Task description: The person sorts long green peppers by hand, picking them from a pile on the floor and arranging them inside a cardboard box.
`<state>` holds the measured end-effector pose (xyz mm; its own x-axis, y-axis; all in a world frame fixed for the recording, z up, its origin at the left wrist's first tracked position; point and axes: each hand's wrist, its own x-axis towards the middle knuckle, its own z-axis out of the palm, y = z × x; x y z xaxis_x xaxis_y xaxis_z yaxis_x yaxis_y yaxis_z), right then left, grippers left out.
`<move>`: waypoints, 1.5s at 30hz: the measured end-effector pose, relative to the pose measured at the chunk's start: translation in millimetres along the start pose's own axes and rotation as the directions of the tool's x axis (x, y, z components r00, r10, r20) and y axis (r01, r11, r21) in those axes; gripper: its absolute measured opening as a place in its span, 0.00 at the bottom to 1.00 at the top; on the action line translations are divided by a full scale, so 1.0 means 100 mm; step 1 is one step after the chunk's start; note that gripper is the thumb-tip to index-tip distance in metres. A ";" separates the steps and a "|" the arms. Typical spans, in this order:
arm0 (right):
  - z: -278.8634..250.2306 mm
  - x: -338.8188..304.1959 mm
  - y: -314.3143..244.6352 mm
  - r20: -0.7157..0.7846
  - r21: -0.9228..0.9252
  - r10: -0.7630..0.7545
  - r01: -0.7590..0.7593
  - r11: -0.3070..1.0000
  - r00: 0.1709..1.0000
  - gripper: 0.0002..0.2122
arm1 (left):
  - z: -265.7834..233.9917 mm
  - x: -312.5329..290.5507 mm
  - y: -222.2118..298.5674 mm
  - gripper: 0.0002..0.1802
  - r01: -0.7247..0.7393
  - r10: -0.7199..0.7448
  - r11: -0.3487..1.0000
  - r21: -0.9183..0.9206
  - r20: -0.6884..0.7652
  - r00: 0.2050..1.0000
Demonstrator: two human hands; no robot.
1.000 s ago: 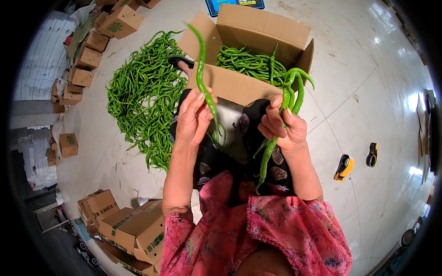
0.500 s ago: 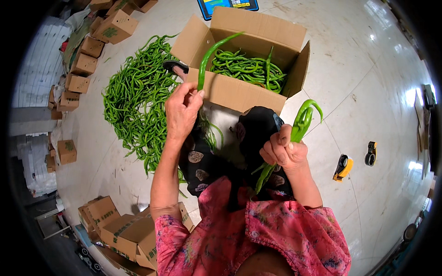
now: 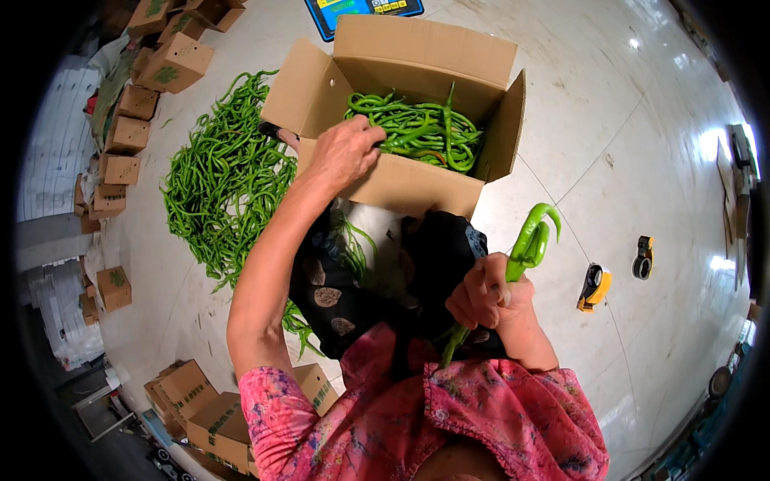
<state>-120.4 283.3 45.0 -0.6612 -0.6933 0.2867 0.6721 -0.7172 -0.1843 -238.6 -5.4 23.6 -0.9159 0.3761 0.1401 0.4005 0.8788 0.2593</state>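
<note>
The left hand point(image 3: 346, 152) reaches over the near wall of the open cardboard box point(image 3: 401, 186), fingers curled down among the long green peppers point(image 3: 417, 128) lying inside; whether it grips one cannot be told, since the fingertips are hidden against the peppers. The right hand point(image 3: 488, 293) sits nearer, at the right, closed in a fist around a small bunch of green peppers point(image 3: 529, 244), their curved tips rising above the knuckles and the stems poking out below. Between the arms lie dark patterned trousers. Left of the box a big loose heap of peppers point(image 3: 228, 188) spreads on the pale tiled floor point(image 3: 626, 120). Small closed cartons point(image 3: 120, 144) line the far left, more stand near left. Two tape dispensers point(image 3: 595, 286) lie on the floor to the right. A blue scale point(image 3: 365, 10) sits beyond the box
</note>
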 end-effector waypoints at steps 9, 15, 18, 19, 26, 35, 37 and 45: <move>0.15 0.03 -0.18 -0.206 0.044 0.035 -0.027 0.999 0.978 0.10 | 0.70 0.86 -0.07 0.20 0.160 -0.137 0.926 -0.342 0.090 0.986; 0.09 0.07 -0.23 -0.173 0.065 0.041 -0.030 0.997 0.984 0.12 | 1.55 1.45 -0.15 0.24 0.392 -0.318 0.744 -0.541 0.229 0.920; 0.02 0.08 -0.28 -0.121 0.041 0.072 -0.067 0.997 0.990 0.12 | 1.72 1.51 -0.10 0.17 0.436 -0.309 0.624 -0.648 0.308 0.900; 0.01 0.11 -0.29 -0.106 0.047 0.076 -0.072 0.996 0.991 0.12 | 1.75 1.49 -0.10 0.15 0.429 -0.312 0.647 -0.631 0.295 0.903; -0.03 0.05 -0.28 -0.121 0.097 0.113 -0.102 0.990 0.986 0.13 | 1.30 1.22 -0.42 0.17 0.468 -0.414 0.068 -0.881 0.402 0.817; 0.00 0.09 -0.29 -0.166 0.084 0.136 -0.124 0.989 0.977 0.11 | 1.25 0.99 -0.72 0.18 0.193 -0.334 0.937 0.290 0.589 0.736; 0.05 0.15 -0.32 -0.154 0.088 0.146 -0.134 0.987 0.977 0.11 | 1.34 0.96 -0.84 0.17 0.164 -0.289 0.950 0.265 0.556 0.779; 0.01 0.14 -0.33 -0.154 0.119 0.160 -0.143 0.983 0.975 0.11 | 1.14 0.94 -0.73 0.17 -0.033 -0.093 0.982 0.184 0.633 0.768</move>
<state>-151.7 297.2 55.6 -0.5882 -0.8019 0.1049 0.7946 -0.5972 -0.1097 -356.4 -0.7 -91.4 -0.7572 0.3928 -0.5219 0.4185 0.9052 0.0740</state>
